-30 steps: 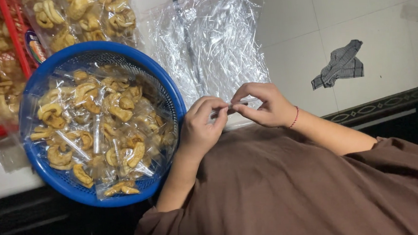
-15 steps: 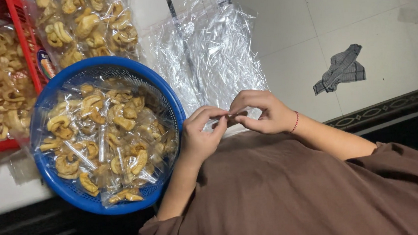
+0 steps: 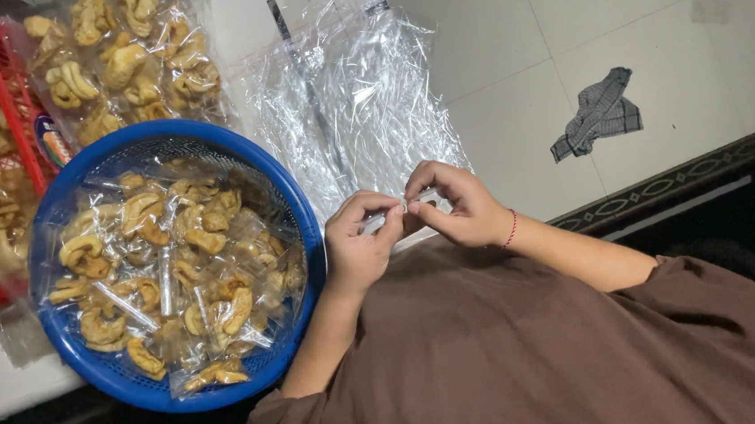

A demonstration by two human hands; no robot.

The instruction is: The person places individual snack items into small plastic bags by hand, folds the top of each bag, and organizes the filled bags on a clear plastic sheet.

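My left hand (image 3: 360,245) and my right hand (image 3: 456,204) meet fingertip to fingertip over my brown-clothed lap. Between them they pinch a small clear plastic bag (image 3: 406,206), most of it hidden by the fingers. A red thread circles my right wrist. Just beyond the hands lies a loose pile of empty clear plastic bags (image 3: 351,97) on the pale floor. Left of my left hand stands a round blue basket (image 3: 306,222) filled with several small sealed bags of curled golden fried snacks (image 3: 165,247).
A red basket (image 3: 5,98) of loose fried snacks sits at the far left. A large clear bag of the same snacks (image 3: 123,61) lies behind the blue basket. A grey checked cloth (image 3: 599,114) lies on the tiles at the right. A dark patterned border (image 3: 680,179) runs along there.
The view has shifted slightly, so the baskets sit further right and lower in frame. My hands stay together at the small bag, with the fingers moving a little.
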